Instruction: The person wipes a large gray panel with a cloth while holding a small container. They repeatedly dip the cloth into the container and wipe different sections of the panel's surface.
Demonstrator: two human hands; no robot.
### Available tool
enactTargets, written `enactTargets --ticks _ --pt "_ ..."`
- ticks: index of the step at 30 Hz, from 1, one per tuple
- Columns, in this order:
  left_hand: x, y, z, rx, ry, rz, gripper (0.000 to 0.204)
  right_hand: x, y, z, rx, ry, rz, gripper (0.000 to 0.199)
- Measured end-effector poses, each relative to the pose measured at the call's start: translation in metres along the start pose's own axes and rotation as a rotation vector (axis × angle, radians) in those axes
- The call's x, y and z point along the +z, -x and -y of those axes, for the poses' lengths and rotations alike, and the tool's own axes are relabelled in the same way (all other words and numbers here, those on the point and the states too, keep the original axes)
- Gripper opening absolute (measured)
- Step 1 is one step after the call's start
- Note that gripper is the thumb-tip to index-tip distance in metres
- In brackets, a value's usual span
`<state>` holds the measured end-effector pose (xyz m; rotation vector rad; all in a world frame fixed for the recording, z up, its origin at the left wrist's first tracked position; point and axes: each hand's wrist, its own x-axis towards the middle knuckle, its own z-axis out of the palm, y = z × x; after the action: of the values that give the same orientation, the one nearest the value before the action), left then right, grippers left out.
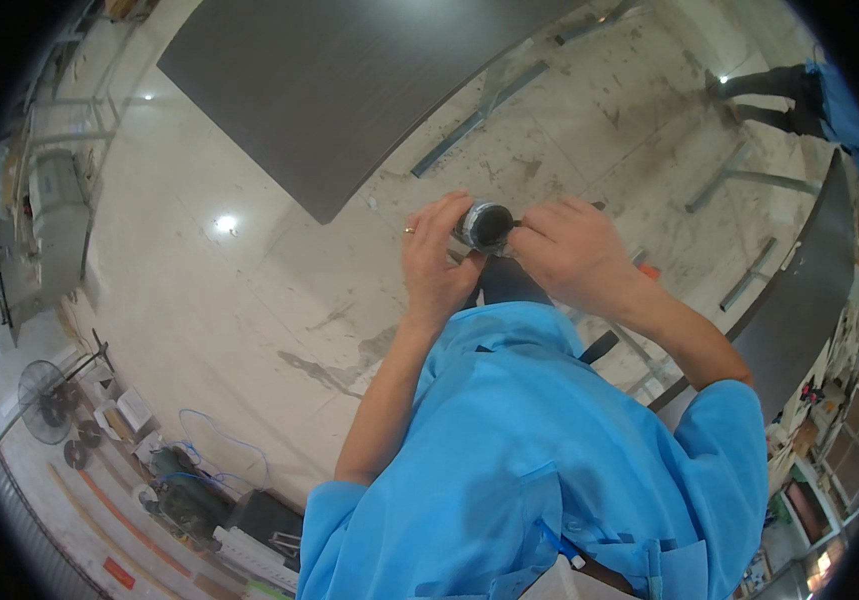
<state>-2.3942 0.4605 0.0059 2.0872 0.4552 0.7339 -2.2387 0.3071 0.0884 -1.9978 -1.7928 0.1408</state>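
In front of my body, a small round can (490,226) has a silvery side and a dark, round top facing up toward me. My left hand (434,255) is wrapped round its left side, thumb below and fingers above; a ring shows on one finger. Against the can's right edge, my right hand (571,250) is closed in a fist. A thin dark tool (598,206) shows a little past its knuckles, and a short dark tip meets the can's rim. Most of that tool is hidden inside the fist, so its kind is unclear.
A dark tabletop (299,90) stands ahead, and another dark table (799,300) is at the right. Metal legs (479,118) lie near the floor between them. Another person (799,95) stands far right. A fan (44,400) and a green machine (187,490) are at the left.
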Motion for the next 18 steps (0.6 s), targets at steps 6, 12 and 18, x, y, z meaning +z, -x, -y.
enactTargets --ticks 6,12,18 --pt "-0.017 0.02 0.013 0.006 -0.004 -0.056 0.063 0.003 -0.001 0.02 0.012 -0.045 -0.001 0.016" --pt "-0.042 0.046 0.025 0.027 -0.011 -0.07 0.064 0.023 -0.002 0.046 -0.022 -0.086 0.043 0.015" --pt "-0.058 0.067 0.034 0.024 -0.026 -0.068 0.065 0.034 -0.001 0.061 -0.023 -0.094 0.19 0.012"
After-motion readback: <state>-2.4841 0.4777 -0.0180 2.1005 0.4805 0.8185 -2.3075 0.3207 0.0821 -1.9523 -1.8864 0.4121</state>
